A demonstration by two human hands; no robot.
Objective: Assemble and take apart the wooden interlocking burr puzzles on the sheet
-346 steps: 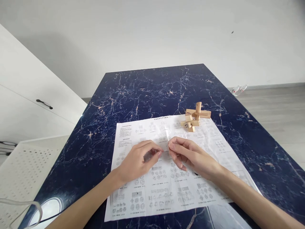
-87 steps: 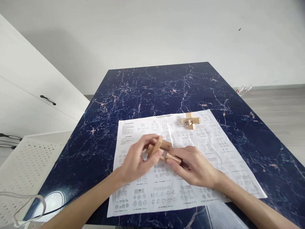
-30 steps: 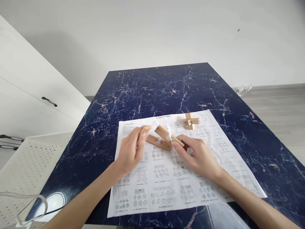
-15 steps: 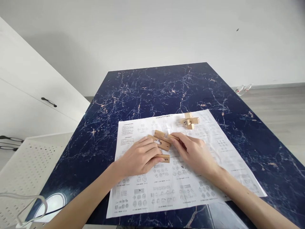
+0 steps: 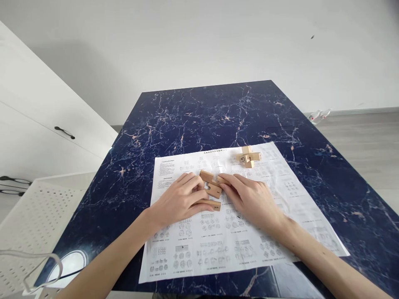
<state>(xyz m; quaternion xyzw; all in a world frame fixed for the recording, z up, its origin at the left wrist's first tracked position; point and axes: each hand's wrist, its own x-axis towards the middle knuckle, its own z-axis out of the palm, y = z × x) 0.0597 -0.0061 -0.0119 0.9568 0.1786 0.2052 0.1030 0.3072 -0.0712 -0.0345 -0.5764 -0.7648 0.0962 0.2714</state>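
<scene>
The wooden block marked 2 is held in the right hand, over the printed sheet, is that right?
Not quite: the side is wrong. The head view shows the wooden block marked 2 in the left hand; it is over the printed sheet, as you said.

My left hand [image 5: 181, 197] and right hand [image 5: 249, 193] are bare, the fingers [image 5: 195, 196] slender. My left forearm [image 5: 118, 245] and right forearm [image 5: 311, 244] are bare too, slim, tapering towards the wrists [image 5: 152, 219]; a small dark spot [image 5: 324, 253] marks the right one.
</scene>
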